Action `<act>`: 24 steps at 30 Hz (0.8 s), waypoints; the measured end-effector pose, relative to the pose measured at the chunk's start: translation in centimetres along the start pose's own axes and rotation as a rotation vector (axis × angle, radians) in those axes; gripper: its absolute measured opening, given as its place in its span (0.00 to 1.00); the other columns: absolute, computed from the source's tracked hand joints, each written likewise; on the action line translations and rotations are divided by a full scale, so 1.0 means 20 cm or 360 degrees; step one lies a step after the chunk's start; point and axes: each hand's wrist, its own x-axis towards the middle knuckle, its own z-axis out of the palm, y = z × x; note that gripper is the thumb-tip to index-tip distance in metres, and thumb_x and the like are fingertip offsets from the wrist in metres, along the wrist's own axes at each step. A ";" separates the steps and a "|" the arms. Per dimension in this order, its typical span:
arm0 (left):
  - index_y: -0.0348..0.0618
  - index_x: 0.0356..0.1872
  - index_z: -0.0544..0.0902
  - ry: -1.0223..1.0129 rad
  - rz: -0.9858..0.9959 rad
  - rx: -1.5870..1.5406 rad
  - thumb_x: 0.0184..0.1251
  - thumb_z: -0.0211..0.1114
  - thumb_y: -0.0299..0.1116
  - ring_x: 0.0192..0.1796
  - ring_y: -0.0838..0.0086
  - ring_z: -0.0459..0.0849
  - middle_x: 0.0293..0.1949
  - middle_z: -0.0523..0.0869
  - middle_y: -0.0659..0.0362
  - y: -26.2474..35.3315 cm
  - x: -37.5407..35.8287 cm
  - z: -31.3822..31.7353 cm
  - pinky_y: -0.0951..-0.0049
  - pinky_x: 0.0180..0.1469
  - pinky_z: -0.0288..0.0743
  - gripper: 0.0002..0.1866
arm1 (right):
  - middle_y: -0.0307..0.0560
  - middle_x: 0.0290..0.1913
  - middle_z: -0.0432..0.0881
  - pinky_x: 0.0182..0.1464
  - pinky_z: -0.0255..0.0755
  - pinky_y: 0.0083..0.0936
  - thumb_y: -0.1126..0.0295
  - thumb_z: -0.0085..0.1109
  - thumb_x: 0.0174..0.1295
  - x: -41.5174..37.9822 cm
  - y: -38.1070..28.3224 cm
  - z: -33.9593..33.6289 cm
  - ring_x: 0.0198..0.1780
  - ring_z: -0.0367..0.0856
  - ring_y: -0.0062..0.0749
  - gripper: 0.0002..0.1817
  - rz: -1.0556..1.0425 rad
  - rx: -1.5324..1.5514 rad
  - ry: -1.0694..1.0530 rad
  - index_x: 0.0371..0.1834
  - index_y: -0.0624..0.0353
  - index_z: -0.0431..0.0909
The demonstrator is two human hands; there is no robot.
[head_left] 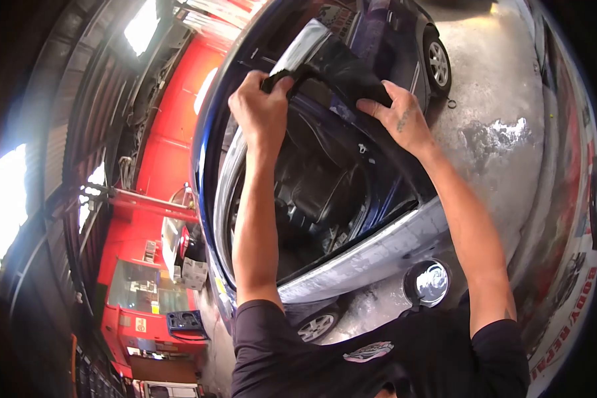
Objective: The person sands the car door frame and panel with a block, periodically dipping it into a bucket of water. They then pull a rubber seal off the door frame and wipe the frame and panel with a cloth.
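Observation:
Both my arms reach forward to the window frame of a dark blue car door. The door [371, 239] has dull, whitish, sanded-looking patches along its frame and lower edge. My left hand [262, 109] is closed, with its thumb pressed on a black rubber strip [303, 71] at the frame's upper corner. Across the opening, my right hand [401, 118] grips the black window frame [351, 73], thumb on the near face and fingers hidden behind it. Through the window opening, a dark car seat [318, 189] shows.
A round dark container [427, 282] with a shiny inside stands on the concrete floor [497, 166] beside the door. Another dark car's wheel [438, 61] is at the upper right. A blue door panel [186, 323] leans by the red wall [169, 132].

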 end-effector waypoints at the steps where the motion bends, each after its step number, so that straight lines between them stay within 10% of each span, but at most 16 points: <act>1: 0.34 0.39 0.92 -0.0001 0.0051 0.0116 0.58 0.84 0.37 0.33 0.47 0.91 0.26 0.89 0.42 0.05 0.02 0.02 0.54 0.43 0.83 0.17 | 0.64 0.40 0.92 0.48 0.82 0.36 0.58 0.77 0.71 0.02 0.04 0.00 0.42 0.94 0.46 0.22 -0.0020 0.0122 -0.0132 0.50 0.71 0.87; 24: 0.37 0.33 0.80 0.0069 0.0720 0.0552 0.66 0.77 0.30 0.41 0.42 0.87 0.35 0.86 0.46 0.00 0.00 0.08 0.46 0.44 0.79 0.12 | 0.66 0.29 0.84 0.42 0.79 0.35 0.51 0.81 0.67 0.02 0.14 0.06 0.27 0.80 0.40 0.35 -0.0114 0.0139 -0.0083 0.50 0.80 0.81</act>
